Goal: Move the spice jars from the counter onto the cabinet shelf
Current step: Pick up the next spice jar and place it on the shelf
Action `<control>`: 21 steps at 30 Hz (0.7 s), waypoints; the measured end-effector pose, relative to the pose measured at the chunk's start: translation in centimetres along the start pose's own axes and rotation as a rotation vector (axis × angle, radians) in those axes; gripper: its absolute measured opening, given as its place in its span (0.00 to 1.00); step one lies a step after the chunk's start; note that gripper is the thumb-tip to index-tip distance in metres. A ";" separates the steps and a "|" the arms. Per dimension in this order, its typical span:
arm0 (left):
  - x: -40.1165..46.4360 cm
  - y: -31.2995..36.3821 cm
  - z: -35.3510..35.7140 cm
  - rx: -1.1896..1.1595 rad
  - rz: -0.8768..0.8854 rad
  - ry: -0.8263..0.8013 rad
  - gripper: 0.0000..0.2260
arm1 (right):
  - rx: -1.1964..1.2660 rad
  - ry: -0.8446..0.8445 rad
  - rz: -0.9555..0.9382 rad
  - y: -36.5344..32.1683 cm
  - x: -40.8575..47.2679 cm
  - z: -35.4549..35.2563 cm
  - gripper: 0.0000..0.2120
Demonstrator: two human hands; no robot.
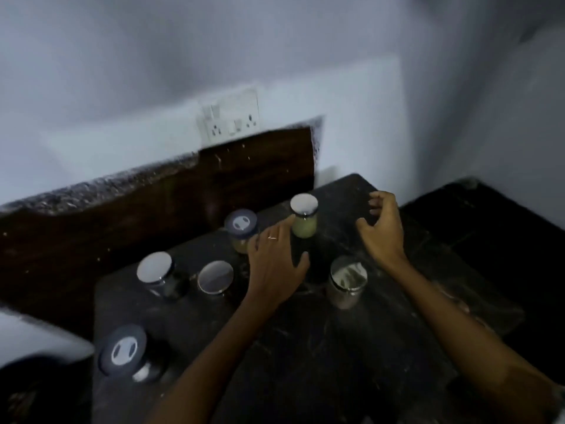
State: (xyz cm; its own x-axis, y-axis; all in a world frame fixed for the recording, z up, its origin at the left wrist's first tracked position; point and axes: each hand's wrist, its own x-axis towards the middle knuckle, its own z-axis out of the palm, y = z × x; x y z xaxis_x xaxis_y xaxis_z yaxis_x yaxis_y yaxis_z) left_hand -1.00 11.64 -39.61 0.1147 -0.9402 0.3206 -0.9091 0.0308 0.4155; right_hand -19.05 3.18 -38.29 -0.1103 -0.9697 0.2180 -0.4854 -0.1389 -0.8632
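6 spice jars on counter (305, 347). Pale-filled jar (304, 216) stands between left hand (276, 258) and right hand (382, 231); both spread, empty, evidently positioned to flank and lift it.

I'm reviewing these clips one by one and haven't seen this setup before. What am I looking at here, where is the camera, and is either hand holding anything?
There is no machine: a person works with bare hands, and the single picture comes from a camera on their head, looking down. A dark counter carries six jars: two with dark patterned lids, and four with shiny metal lids, including a taller jar with pale contents. The left hand reaches toward that tall jar, fingers spread beside it; the right hand hovers on its other side. Neither hand holds anything. The cabinet shelf is not in view.
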 end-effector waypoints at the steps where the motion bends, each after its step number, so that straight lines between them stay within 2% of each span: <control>1: -0.5 0.1 1.5 -0.010 -0.017 -0.083 0.32 | -0.042 -0.010 0.052 1.5 -0.6 0.0 0.23; 6: -1.7 1.1 8.0 -0.097 -0.122 -0.483 0.41 | -0.175 -0.180 0.298 7.8 -3.2 -0.1 0.26; 9: -2.1 1.6 10.7 -0.167 -0.173 -0.631 0.45 | -0.191 -0.305 0.415 10.5 -4.8 0.3 0.24; 14: -2.4 1.9 13.7 -0.432 -0.267 -0.639 0.45 | -0.143 -0.464 0.484 13.3 -7.3 1.2 0.31; 21: -2.4 1.4 15.8 -0.724 -0.340 -0.545 0.41 | 0.001 -0.471 0.485 14.0 -7.5 2.5 0.33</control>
State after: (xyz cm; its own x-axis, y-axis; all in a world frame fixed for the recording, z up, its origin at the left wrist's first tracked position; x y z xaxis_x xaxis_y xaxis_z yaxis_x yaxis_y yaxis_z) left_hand -8.84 8.57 -53.25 -0.0411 -0.9600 -0.2768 -0.3735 -0.2422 0.8954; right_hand -22.83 7.98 -53.13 0.0744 -0.9062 -0.4162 -0.4752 0.3347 -0.8138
